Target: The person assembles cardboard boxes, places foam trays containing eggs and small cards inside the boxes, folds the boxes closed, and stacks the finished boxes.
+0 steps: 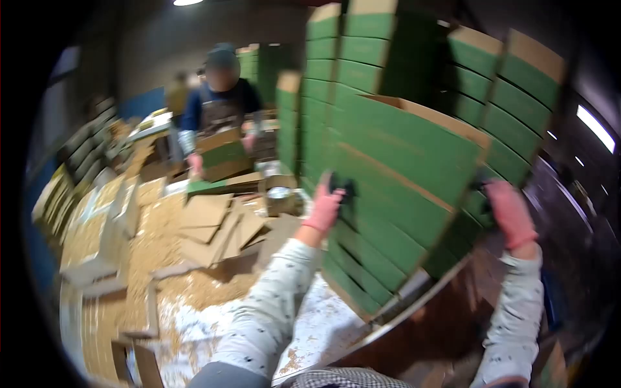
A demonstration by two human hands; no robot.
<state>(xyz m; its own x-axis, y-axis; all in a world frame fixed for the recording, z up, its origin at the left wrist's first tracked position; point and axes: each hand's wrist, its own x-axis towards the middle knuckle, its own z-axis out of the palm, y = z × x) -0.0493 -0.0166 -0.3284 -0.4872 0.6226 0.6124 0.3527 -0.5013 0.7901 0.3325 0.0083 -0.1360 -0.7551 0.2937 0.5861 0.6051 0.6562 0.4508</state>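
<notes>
A large green cardboard box (401, 168) with a brown, open top edge fills the middle right of the head view, in front of me. My left hand (325, 205), in a pink glove with dark fingertips, presses on its left side. On the right side, my right hand (510, 210), gloved the same way, grips near the box's edge, its fingertips partly hidden. The box is tilted and seems to rest on more green boxes below, though where one ends is hard to tell.
Tall stacks of green boxes (362, 48) rise behind, with others (524, 90) at right. Flat brown cardboard pieces (213, 226) and light granular material (155, 216) cover the table at left. Across it, a co-worker (223, 107) handles a green-and-brown box (226, 158).
</notes>
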